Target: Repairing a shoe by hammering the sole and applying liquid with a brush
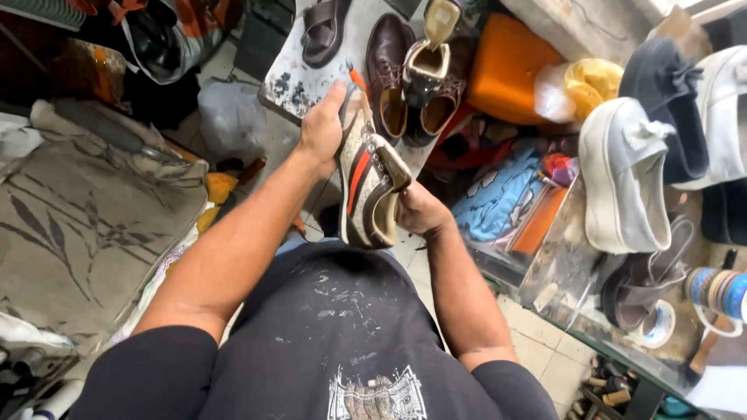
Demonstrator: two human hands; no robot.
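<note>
Striped sneaker (366,183) gripped between left hand (321,128), right hand (419,211)

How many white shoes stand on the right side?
2: one white shoe on the glass counter, another white shoe at the right edge, partly cut off. More may be hidden.

there is one view only, from a camera worn on the person's head. it looks steeply down over the chest of the black printed t-shirt (342,342) and along both bare forearms. it sits close to the hands, which fall near the middle of the frame. the tiled floor (545,350) lies below, with a cluttered glass-topped counter (568,272) at the right edge and a grey leaf-patterned mat (85,225) at the left.
</note>
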